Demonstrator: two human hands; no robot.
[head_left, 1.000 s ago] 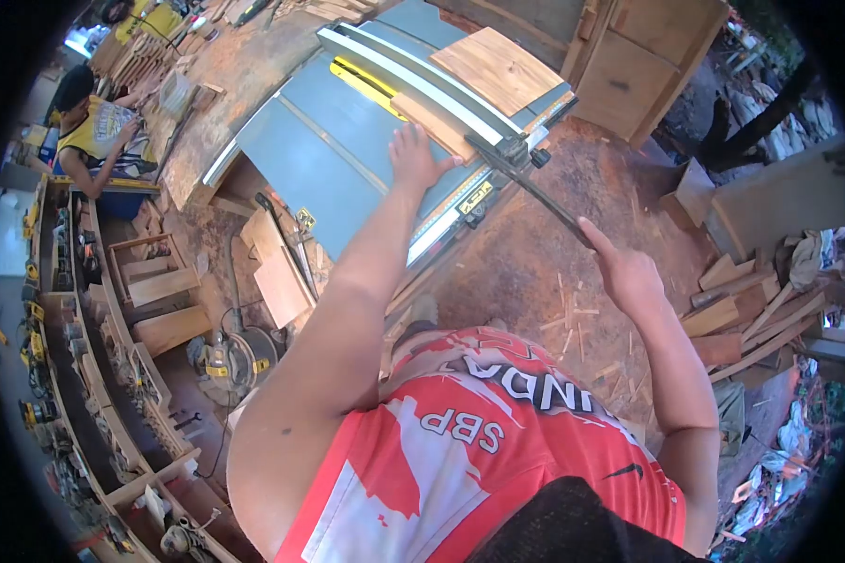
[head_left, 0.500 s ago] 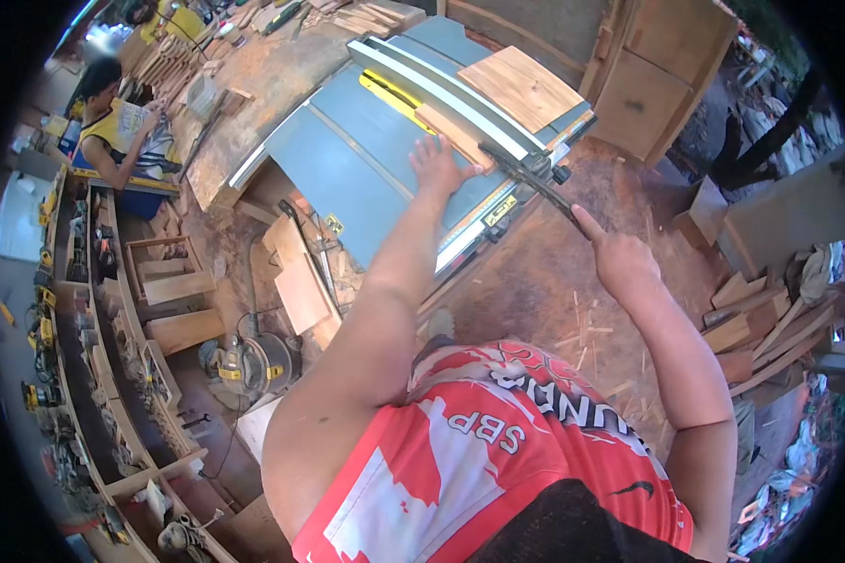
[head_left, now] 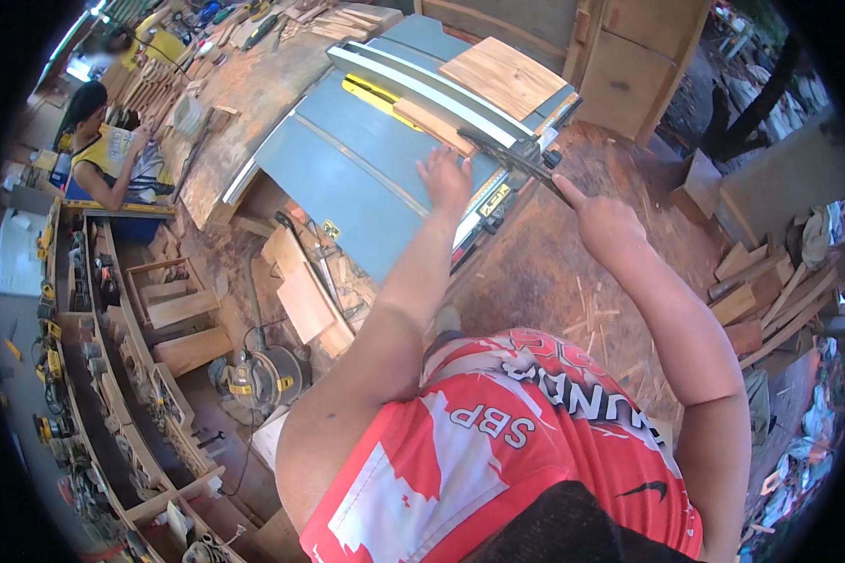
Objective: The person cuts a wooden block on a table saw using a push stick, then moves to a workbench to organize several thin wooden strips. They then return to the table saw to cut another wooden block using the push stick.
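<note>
My right hand [head_left: 612, 228] is closed around the handle of a dark push stick [head_left: 535, 169], index finger stretched along it. The stick's tip lies at the near end of a narrow wooden board [head_left: 434, 126]. This board lies flat on the grey top of the table saw [head_left: 347, 169], alongside the long metal fence [head_left: 422, 84], its far end over the yellow insert [head_left: 376, 98]. My left hand [head_left: 447, 180] is over the saw top just left of the board's near end, fingers spread and nothing in them.
A wider wooden panel [head_left: 507, 77] lies right of the fence. To the left, a person in yellow [head_left: 113, 155] sits by the cluttered workbench [head_left: 244, 94]. A shop vacuum [head_left: 263, 375] and tool shelves [head_left: 113, 375] stand lower left; wood offcuts [head_left: 770, 300] are piled at right.
The board has slid farther forward along the fence over the yellow insert, with the push stick following. My left hand has drawn back from the board. The whole view has shifted slightly.
</note>
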